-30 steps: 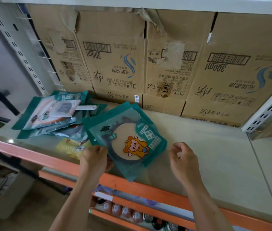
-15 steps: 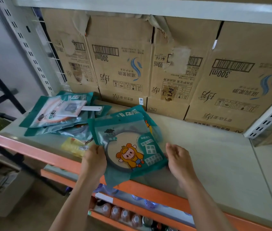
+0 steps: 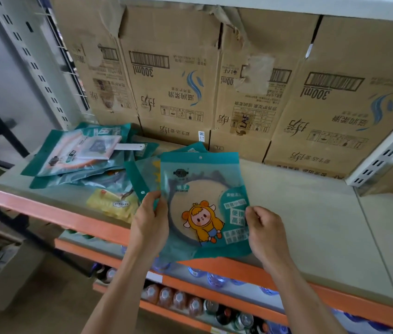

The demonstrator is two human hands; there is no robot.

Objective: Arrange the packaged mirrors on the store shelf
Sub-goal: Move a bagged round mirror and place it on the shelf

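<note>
mirror packet point(image 3: 202, 203): teal, yellow-hooded cartoon print | shelf point(image 3: 311, 225): grey-beige top, orange front edge | cartons point(image 3: 251, 80): brown, blue swirl, black barcodes | flat packet point(image 3: 111, 204): yellow

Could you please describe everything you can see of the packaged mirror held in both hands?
The packaged mirror is a flat, glossy teal plastic pouch with a clear window and a small hang hole at its top edge. Inside is a round mirror with a dark rim. A cartoon figure in a yellow hood is printed on the front, beside white text labels. It is held upright, facing the camera, above the shelf front. The left hand grips its left edge, the right hand its right edge.
</note>
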